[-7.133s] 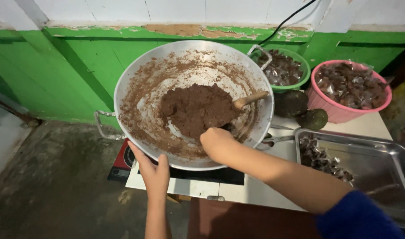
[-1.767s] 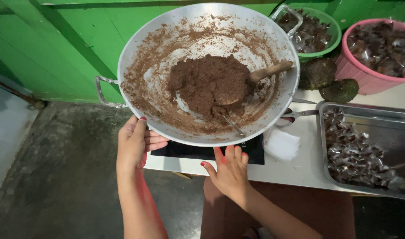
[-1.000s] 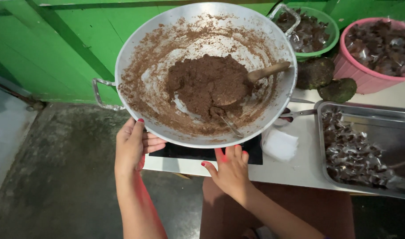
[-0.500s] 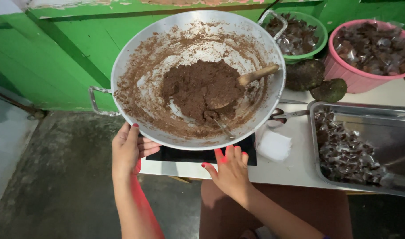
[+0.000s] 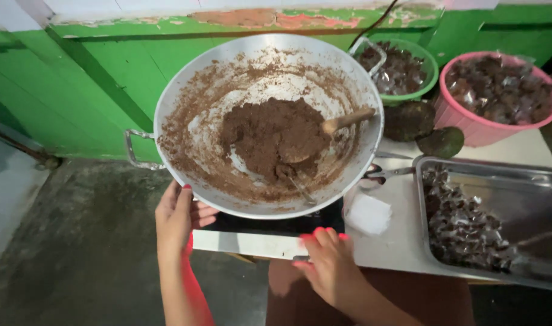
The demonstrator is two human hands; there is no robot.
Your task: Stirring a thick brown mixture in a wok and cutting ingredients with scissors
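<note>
Right, head cam, only view. Big aluminium wok (image 5: 185, 115) sits on a black cooktop (image 5: 270, 223) at the near-left edge of a white counter (image 5: 402, 241), directly ahead of and above both hands. Brown paste mound (image 5: 273, 139) sits mid-wok, w/ smears up the walls. Wooden spoon (image 5: 347, 119) is stuck in the mound's right side, handle running up-right toward the rim; a thin metal utensil (image 5: 301, 189) lies low on the near wall.

Left hand (image 5: 178, 216): fingers loosely curled, just under and against the wok's near-left rim, holding nothing that I can see; thumb side partly hidden. Wok's left loop handle (image 5: 134, 150) is up-left of it, near but apart. Right hand (image 5: 327, 262): fingers spread flat, tips pressing the cooktop's white front edge, gripping nothing. Left hand is nearer the wok; spoon handle lies closer to the right hand's side, though well apart from it.

Packaging etc: green bowl (image 5: 430, 60) and pink basin (image 5: 469, 130) behind-right, both full of dark pieces in clear wrappers. Steel tray (image 5: 529, 181) on the right holds more small clear-wrapped dark pieces. Scissors (image 5: 384, 173) lie btwn wok and tray; white plastic piece (image 5: 368, 212) just below. Two dark rounded lumps (image 5: 424, 130) by the basin. Green wall (image 5: 77, 90) behind, no signs or labels seen.
</note>
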